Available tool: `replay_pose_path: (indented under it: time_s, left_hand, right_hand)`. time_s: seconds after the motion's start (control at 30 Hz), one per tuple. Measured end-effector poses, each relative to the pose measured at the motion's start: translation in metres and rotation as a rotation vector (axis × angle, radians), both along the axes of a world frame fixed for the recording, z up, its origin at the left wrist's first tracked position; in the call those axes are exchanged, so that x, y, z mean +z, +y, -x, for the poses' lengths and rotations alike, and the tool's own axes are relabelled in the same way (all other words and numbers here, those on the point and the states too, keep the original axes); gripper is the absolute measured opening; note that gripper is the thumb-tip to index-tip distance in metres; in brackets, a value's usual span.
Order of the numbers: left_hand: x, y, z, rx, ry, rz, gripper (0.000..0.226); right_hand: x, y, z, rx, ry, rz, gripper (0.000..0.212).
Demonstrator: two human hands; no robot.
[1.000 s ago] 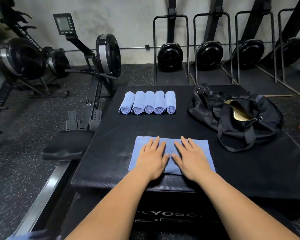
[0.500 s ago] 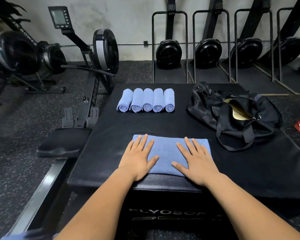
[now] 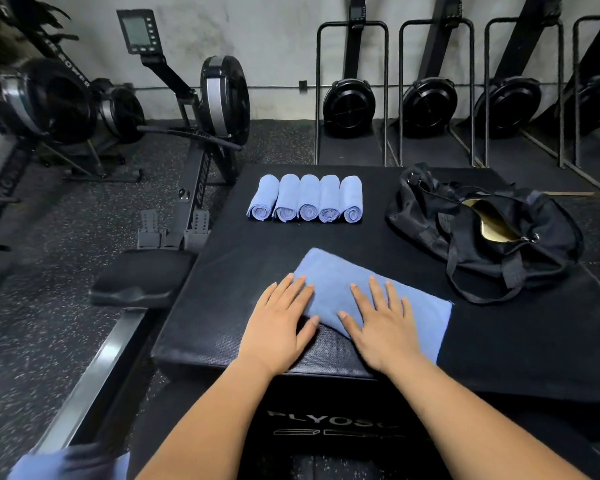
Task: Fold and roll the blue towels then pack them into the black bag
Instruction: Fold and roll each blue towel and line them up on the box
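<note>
Head view: folded blue terry towel (image 3: 329, 271), askew near front edge of black padded table (image 3: 499, 341). Resting on it: left hand (image 3: 281, 320), right hand (image 3: 381, 323); each grip spread flat, holding nothing. Likely light, limp; pinch a short edge.

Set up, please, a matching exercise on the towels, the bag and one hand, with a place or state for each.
Things:
1. rolled towels
2. flat towel
3. black bag
4. left hand

Places or states:
A. unzipped, at the right of the box
B. side by side in a row at the far side
C. spread askew at the near edge
D. fingers straight, tips on a towel's edge

Pairs: 1-B, 2-C, 3-A, 4-D.
</note>
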State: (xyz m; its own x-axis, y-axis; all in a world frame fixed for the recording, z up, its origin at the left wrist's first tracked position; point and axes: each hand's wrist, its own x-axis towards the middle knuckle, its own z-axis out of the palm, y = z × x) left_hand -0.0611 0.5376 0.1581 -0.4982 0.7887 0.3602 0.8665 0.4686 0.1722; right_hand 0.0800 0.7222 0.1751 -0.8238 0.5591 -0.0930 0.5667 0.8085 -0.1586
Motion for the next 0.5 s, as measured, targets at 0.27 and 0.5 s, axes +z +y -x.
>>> replay_pose_path:
  time_s: [0.27, 0.5]
  left_hand:
    - [-0.003, 0.001, 0.004, 0.032, -0.047, 0.035, 0.064]
    - [-0.001, 0.002, 0.004, 0.047, -0.091, 0.034, 0.063]
  right_hand:
    - [0.015, 0.003, 0.015, 0.314, -0.004, 0.003, 0.074]
    - [-0.001, -0.009, 0.027, 0.046, 0.024, -0.029, 0.073]
